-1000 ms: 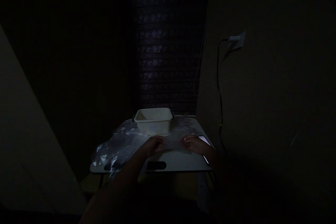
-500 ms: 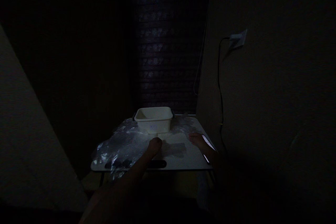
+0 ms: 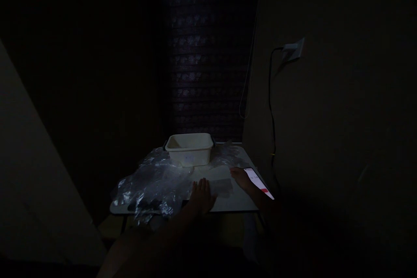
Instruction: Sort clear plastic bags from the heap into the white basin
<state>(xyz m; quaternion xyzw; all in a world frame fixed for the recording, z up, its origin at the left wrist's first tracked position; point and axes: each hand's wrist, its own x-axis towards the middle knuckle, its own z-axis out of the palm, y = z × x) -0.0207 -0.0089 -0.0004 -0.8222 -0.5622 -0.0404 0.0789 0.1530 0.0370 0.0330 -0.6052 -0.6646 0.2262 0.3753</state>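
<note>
Near the front edge of a small pale table (image 3: 228, 204), my left hand (image 3: 202, 196) lies flat with its fingers spread, beside a thin grey translucent piece (image 3: 223, 187). Farther right, my right hand (image 3: 239, 176) rests by a phone (image 3: 259, 182) with a lit screen; its fingers are too dark to make out, and whether they hold anything cannot be seen. Crumpled clear plastic (image 3: 153, 178) covers the table's left part. A white rectangular tub (image 3: 190, 155) with dark side handles stands at the back.
Behind the table hangs a dark blind (image 3: 195, 78) with a looped cord. On the right wall, a black cable (image 3: 273, 117) runs down from a plug in an outlet (image 3: 298, 49). The room is very dim.
My left hand has moved slightly right and nearer the front edge, opening from a closed shape to spread fingers. More of the phone's bright screen shows beside my right hand.
</note>
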